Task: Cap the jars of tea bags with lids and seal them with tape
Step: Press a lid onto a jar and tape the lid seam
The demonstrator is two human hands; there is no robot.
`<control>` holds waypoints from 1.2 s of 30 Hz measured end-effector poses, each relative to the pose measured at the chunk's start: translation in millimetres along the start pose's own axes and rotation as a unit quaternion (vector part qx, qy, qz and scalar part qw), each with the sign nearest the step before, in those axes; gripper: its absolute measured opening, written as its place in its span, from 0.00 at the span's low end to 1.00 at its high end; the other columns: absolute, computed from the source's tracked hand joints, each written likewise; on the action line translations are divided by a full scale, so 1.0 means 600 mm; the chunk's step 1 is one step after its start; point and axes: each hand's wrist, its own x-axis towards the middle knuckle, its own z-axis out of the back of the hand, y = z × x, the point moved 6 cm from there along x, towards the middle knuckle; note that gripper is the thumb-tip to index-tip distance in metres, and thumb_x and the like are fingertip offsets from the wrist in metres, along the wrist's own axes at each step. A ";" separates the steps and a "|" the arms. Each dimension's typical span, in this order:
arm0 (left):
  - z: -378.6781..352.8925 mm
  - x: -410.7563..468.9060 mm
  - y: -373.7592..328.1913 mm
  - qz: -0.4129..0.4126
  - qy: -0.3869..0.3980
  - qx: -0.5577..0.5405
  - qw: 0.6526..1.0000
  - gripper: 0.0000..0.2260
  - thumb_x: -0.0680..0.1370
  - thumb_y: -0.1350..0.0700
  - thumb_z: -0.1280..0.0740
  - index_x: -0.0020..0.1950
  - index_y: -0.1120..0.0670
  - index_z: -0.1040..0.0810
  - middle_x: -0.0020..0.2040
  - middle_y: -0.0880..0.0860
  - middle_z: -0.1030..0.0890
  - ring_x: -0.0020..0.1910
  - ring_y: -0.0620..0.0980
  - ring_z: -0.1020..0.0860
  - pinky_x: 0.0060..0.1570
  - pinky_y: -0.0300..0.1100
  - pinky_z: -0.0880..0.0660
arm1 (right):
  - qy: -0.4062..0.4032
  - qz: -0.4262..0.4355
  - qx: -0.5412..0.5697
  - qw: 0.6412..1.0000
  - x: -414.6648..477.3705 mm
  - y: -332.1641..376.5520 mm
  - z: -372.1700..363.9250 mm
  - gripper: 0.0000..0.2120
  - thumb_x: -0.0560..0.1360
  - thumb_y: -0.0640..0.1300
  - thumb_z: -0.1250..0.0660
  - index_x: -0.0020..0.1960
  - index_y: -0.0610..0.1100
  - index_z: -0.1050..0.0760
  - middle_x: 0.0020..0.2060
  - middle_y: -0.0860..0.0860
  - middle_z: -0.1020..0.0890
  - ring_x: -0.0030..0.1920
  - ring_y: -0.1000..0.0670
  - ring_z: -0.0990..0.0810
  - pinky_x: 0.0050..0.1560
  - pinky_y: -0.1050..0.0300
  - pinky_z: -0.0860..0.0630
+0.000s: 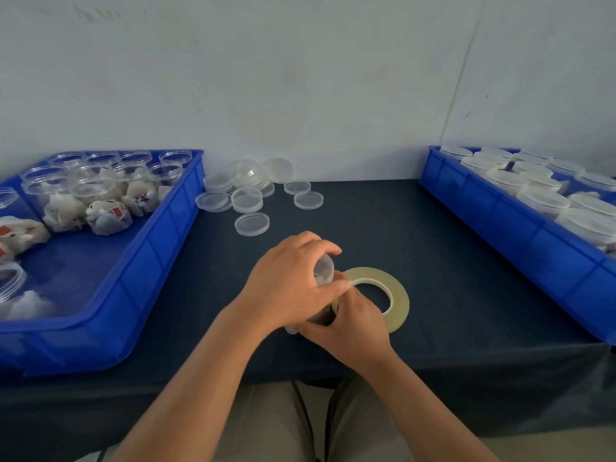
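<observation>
Left hand (286,288) gripping tilted jar (324,266) over surface (433,261), beside tape roll (396,295). Right hand (353,321) curling round jar's lower end. Jar likely light, stiff, slick plastic; gripping round body seeming safest.

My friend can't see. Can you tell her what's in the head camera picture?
A left hand and a right hand hold a small clear jar at a dark table, beside a tape roll. The left blue bin holds open jars of tea bags, the right blue bin holds lidded jars, and loose lids lie behind.
</observation>
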 end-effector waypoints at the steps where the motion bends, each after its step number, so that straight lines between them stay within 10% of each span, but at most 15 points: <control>1: 0.001 -0.006 -0.002 0.024 -0.028 -0.007 0.999 0.28 0.75 0.28 0.34 0.71 0.38 0.26 0.68 0.37 0.27 0.67 0.40 0.28 0.58 0.38 0.31 | 0.003 0.003 -0.011 1.000 0.001 0.002 0.000 0.37 0.65 0.79 0.31 0.68 0.65 0.34 0.47 0.72 0.24 0.47 0.69 0.24 0.41 0.69 0.30; 7: -0.016 -0.036 -0.002 0.189 -0.103 -0.020 0.976 0.51 0.64 0.19 0.35 0.79 0.48 0.37 0.71 0.47 0.24 0.69 0.50 0.24 0.59 0.44 0.25 | 0.010 -0.007 -0.051 0.999 0.003 0.008 -0.004 0.30 0.65 0.79 0.38 0.61 0.65 0.33 0.38 0.71 0.28 0.37 0.69 0.26 0.35 0.71 0.39; 25: 0.000 -0.008 0.042 0.070 0.023 -0.087 0.993 0.37 0.68 0.31 0.26 0.73 0.35 0.35 0.65 0.33 0.26 0.59 0.36 0.26 0.52 0.34 0.32 | 0.114 -0.088 0.091 0.985 0.017 -0.009 0.007 0.38 0.63 0.73 0.23 0.67 0.62 0.31 0.46 0.63 0.17 0.45 0.60 0.18 0.45 0.60 0.20; 32: 0.020 -0.018 0.056 0.042 0.062 0.043 0.996 0.32 0.77 0.29 0.33 0.80 0.32 0.35 0.84 0.43 0.41 0.82 0.49 0.41 0.75 0.54 0.34 | -0.038 -0.133 0.189 0.972 -0.012 -0.070 0.097 0.08 0.81 0.53 0.28 0.59 0.60 0.19 0.54 0.64 0.15 0.52 0.58 0.14 0.57 0.47 0.16; 36: 0.014 -0.029 0.057 0.046 0.057 0.048 0.996 0.32 0.78 0.28 0.37 0.81 0.31 0.38 0.82 0.43 0.38 0.79 0.50 0.35 0.72 0.54 0.30 | 0.188 -0.092 -0.118 0.971 -0.031 -0.098 0.090 0.39 0.75 0.74 0.34 0.80 0.56 0.32 0.77 0.64 0.31 0.77 0.57 0.32 0.76 0.54 0.31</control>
